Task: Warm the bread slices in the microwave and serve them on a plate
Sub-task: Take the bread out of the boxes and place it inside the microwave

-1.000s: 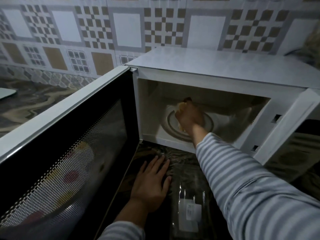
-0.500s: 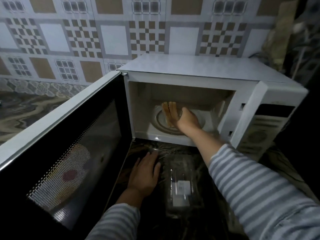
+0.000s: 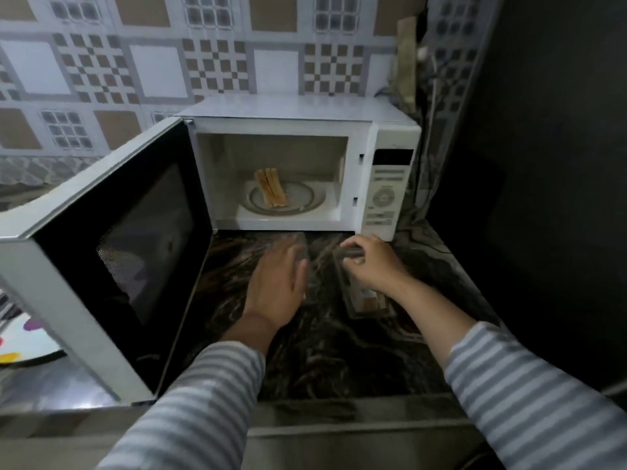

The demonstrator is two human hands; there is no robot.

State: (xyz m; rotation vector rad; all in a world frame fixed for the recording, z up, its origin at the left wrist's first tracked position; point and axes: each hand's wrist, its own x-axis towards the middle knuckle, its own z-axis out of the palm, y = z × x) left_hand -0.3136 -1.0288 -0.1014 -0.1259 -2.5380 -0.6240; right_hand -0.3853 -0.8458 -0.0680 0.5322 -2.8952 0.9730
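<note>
Dark marble counter [image 3: 339, 351]: right hand [image 3: 373, 262] now out of microwave [image 3: 291, 110], on clear packaging [image 3: 353, 300].

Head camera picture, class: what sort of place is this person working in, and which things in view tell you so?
Most likely a home kitchen. A white microwave stands open on a dark marbled counter, bread slices lie on its turntable, and patterned tiles cover the wall behind.

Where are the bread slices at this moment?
The bread slices lie on the left part of the turntable inside the open microwave, beyond both hands.
</note>
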